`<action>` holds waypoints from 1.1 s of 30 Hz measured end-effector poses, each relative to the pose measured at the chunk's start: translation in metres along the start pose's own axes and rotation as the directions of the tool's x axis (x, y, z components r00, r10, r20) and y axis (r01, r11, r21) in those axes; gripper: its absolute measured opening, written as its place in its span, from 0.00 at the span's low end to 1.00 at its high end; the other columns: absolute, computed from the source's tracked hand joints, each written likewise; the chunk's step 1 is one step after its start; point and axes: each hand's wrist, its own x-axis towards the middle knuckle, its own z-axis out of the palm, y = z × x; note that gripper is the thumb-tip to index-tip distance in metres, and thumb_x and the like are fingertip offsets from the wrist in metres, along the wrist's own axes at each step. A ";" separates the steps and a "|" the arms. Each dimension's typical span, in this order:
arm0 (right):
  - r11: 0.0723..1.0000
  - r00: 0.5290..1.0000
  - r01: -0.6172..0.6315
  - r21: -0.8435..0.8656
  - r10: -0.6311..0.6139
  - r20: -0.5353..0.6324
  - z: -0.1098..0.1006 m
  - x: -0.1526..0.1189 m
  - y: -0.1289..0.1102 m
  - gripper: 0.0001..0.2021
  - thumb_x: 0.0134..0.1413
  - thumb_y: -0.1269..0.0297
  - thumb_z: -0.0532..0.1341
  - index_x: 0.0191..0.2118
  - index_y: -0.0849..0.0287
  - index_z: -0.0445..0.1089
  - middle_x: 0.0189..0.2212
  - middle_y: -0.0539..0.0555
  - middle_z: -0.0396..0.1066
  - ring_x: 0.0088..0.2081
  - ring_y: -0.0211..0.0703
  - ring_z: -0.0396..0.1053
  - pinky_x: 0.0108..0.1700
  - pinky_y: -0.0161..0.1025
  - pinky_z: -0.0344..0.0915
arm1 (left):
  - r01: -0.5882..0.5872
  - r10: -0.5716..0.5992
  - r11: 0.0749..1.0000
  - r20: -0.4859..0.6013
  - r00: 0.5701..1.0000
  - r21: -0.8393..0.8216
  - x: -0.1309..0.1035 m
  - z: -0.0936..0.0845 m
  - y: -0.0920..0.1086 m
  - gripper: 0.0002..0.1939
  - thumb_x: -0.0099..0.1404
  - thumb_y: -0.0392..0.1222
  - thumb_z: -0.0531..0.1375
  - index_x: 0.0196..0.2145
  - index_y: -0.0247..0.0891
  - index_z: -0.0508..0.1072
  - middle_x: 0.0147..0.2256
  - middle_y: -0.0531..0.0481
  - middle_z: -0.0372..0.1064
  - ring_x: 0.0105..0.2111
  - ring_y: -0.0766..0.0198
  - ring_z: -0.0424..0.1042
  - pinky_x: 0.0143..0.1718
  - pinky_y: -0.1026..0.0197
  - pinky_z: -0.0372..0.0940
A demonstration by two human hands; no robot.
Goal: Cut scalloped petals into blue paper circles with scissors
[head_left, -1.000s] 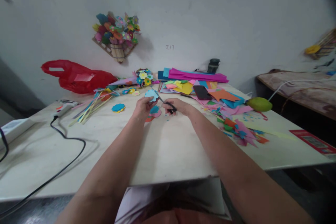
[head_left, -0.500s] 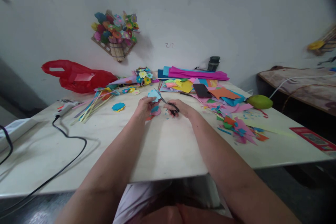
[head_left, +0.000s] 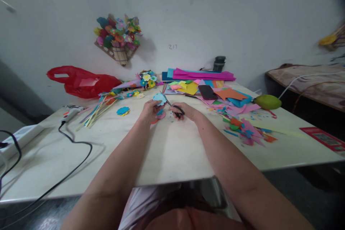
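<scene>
My left hand (head_left: 151, 109) pinches a light blue paper piece with a scalloped edge (head_left: 159, 98) above the table. In my right hand (head_left: 183, 110) is a pair of scissors with black handles (head_left: 179, 110), its blades reaching up and left to the right edge of the blue piece. Below my hands lie pink and orange round cut-outs (head_left: 161, 115), partly covered by my left hand, with tiny blue scraps beside them. Left of my left hand rests a small stack of blue and yellow scalloped cut-outs (head_left: 123, 111).
Coloured sheets, scraps (head_left: 249, 133) and a dark phone (head_left: 207, 92) cover the table's right side. A red bag (head_left: 83, 82), paper strips (head_left: 97, 113) and a black cable (head_left: 81, 142) are on the left. Paper flowers (head_left: 147, 79) stand near the wall.
The view has shifted slightly. The light blue piece has turned a little in my left hand, while the scissors stay at its right edge.
</scene>
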 end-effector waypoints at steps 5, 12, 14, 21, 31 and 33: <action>1.000 1.000 0.005 0.016 -0.005 0.000 0.001 0.003 0.004 0.11 0.65 0.64 0.61 0.30 0.60 0.66 0.18 0.46 0.69 0.16 0.30 0.65 0.15 0.27 0.55 | -0.002 0.002 1.000 -0.003 1.000 0.013 0.000 0.001 -0.002 0.09 0.48 0.28 0.65 0.29 0.36 0.74 0.29 0.47 0.77 0.31 0.60 0.79 0.35 0.61 0.72; 1.000 1.000 0.015 0.008 -0.015 0.002 0.000 0.004 0.006 0.12 0.64 0.62 0.62 0.29 0.60 0.66 0.19 0.46 0.69 0.17 0.30 0.65 0.15 0.27 0.54 | 0.018 -0.018 1.000 -0.014 1.000 -0.002 0.001 0.001 -0.003 0.11 0.48 0.27 0.65 0.31 0.36 0.73 0.30 0.47 0.77 0.31 0.60 0.79 0.34 0.62 0.72; 1.000 1.000 0.009 0.004 -0.009 -0.001 0.001 0.004 0.006 0.12 0.65 0.63 0.61 0.29 0.60 0.66 0.18 0.46 0.69 0.16 0.30 0.64 0.15 0.27 0.54 | 0.021 -0.021 1.000 -0.018 1.000 0.000 0.002 0.001 -0.004 0.12 0.48 0.28 0.66 0.32 0.36 0.73 0.30 0.48 0.77 0.31 0.60 0.80 0.35 0.61 0.72; 1.000 1.000 -0.001 0.000 0.001 -0.027 0.002 0.005 0.007 0.12 0.64 0.63 0.62 0.29 0.60 0.66 0.17 0.45 0.68 0.15 0.30 0.63 0.15 0.27 0.54 | 0.017 -0.018 1.000 -0.029 0.999 -0.013 0.002 0.001 -0.005 0.12 0.49 0.27 0.65 0.32 0.36 0.74 0.31 0.47 0.78 0.32 0.60 0.79 0.35 0.60 0.72; 1.000 1.000 -0.009 0.027 0.009 -0.015 0.002 0.004 0.006 0.10 0.65 0.64 0.61 0.31 0.60 0.67 0.19 0.46 0.69 0.16 0.31 0.65 0.16 0.28 0.54 | 0.013 -0.013 1.000 -0.024 1.000 -0.026 -0.001 0.002 -0.004 0.09 0.50 0.27 0.64 0.30 0.35 0.74 0.30 0.47 0.77 0.31 0.60 0.79 0.36 0.61 0.72; 1.000 1.000 -0.017 0.026 0.018 -0.015 0.002 0.003 0.004 0.10 0.65 0.65 0.60 0.31 0.61 0.67 0.19 0.46 0.68 0.16 0.31 0.65 0.15 0.28 0.54 | 0.013 -0.014 1.000 -0.025 1.000 -0.025 -0.001 0.003 -0.004 0.08 0.50 0.27 0.64 0.29 0.34 0.73 0.30 0.46 0.77 0.31 0.61 0.79 0.37 0.61 0.71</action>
